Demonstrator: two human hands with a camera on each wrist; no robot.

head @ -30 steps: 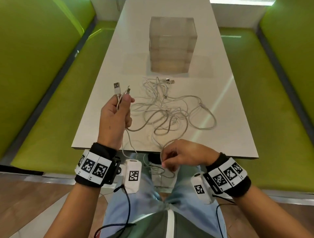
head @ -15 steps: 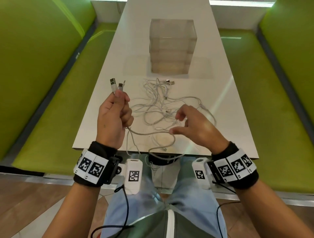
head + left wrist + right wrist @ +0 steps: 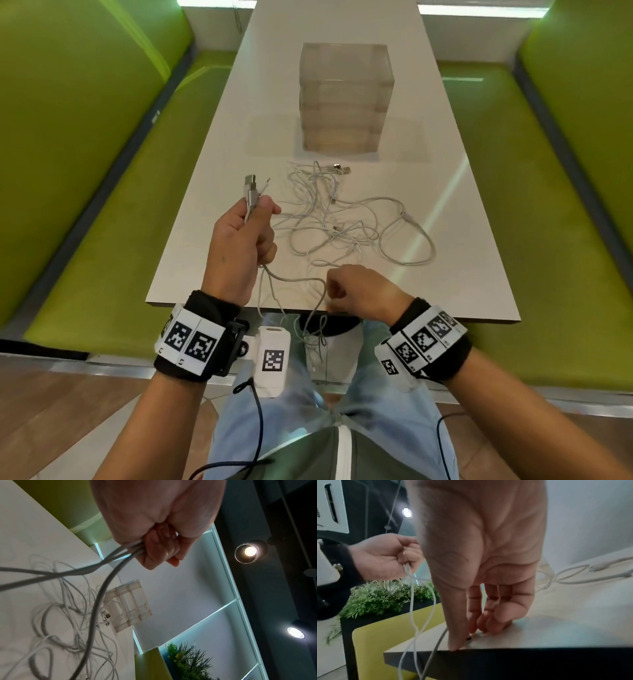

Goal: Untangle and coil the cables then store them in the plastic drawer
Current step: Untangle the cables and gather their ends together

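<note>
Cables (image 3: pixel 346 219) thin, white, tangled, clear ribbed plastic drawer (image 3: pixel 346 102) boxy

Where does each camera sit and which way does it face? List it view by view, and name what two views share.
Head: looks forward and down at the table, cable tangle, plastic drawers; both forearms, left hand, right hand, lap show.
Left wrist: looks along the palm, tilted up toward ceiling lights; fingers grip cables.
Right wrist: looks along the palm at the near table edge; fingers pinch a cable.
Shared: left hand appears in head and right wrist.

Left hand (image 3: pixel 239 246) raised, fisted; right hand (image 3: pixel 359 291) low, fingertips pinched together.
</note>
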